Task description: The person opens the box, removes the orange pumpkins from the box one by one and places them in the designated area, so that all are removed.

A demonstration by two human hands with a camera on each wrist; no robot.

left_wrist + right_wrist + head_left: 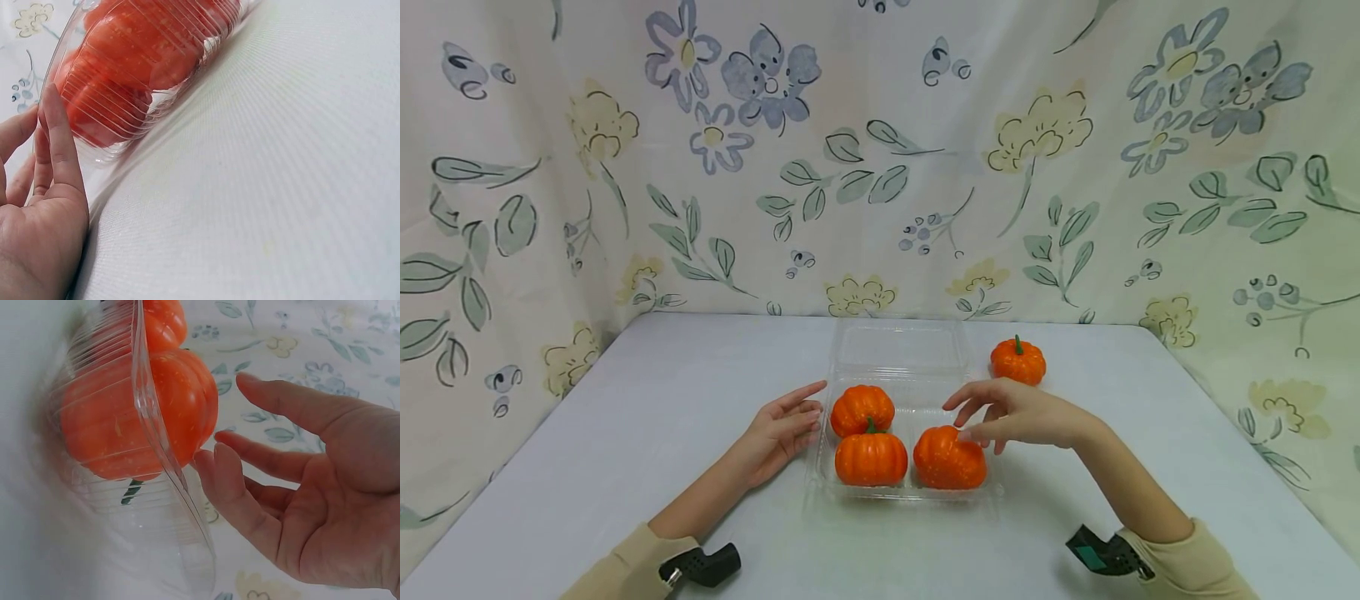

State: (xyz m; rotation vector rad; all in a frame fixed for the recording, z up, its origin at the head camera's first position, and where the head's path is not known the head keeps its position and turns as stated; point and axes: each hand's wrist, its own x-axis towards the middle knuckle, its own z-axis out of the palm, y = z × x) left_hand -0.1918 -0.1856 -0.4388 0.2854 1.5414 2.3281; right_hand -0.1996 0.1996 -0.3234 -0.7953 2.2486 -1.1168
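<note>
A clear plastic clamshell box [917, 494] lies with its lid folded back on the table. Inside are three small orange pumpkins: one at the back left [861, 408], one at the front left [871, 460] and one at the front right [950, 460]. My left hand [782, 433] is at the box's left side, fingers extended and touching its wall in the left wrist view. Above the front right pumpkin hovers my right hand [1018, 414], fingers loosely bent and apart, holding nothing. The right wrist view shows a gap between thumb and fingers beside the pumpkin [187, 394].
Another orange pumpkin [1018, 362] with a green stem stands on the white table [700, 375], behind my right hand. The box's open lid [901, 346] lies flat toward the back. A floral curtain [880, 167] hangs behind the table.
</note>
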